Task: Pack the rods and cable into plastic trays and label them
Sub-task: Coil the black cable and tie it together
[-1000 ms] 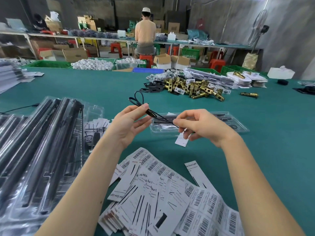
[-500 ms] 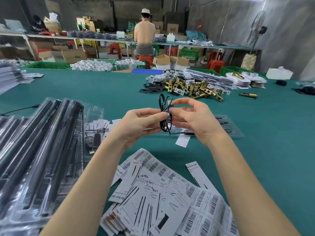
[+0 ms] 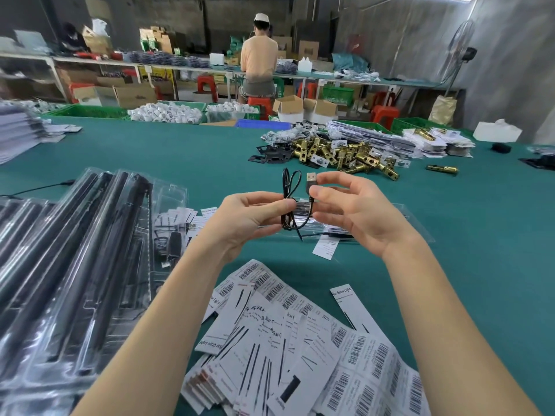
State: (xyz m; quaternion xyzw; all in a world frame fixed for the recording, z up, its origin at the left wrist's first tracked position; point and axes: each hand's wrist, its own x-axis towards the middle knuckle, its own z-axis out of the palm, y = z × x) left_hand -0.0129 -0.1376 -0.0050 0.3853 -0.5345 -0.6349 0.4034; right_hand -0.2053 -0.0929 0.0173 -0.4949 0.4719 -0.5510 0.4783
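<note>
Above the green table, my left hand [image 3: 249, 217] pinches a folded bundle of thin black cable [image 3: 289, 202] at its middle. My right hand [image 3: 351, 208] pinches the cable just below its USB plug [image 3: 311, 178], which points upward. A loose end trails down toward a clear plastic tray [image 3: 414, 223] lying behind my hands, with dark rods partly visible inside. A small white label [image 3: 326, 249] lies at that tray's front edge. On the left a stack of clear trays with black rods [image 3: 75, 265] is spread out.
Barcode labels and printed cards [image 3: 300, 340] are heaped near the front edge. Brass latch parts [image 3: 345, 154] and black plates [image 3: 273, 154] lie farther back, beside stacked papers [image 3: 369, 136]. A person [image 3: 259, 58] sits at a distant bench, facing away.
The cable was stretched between my hands over the tray; now it is gathered into a folded bundle held higher, and the USB plug stands up between my right fingers.
</note>
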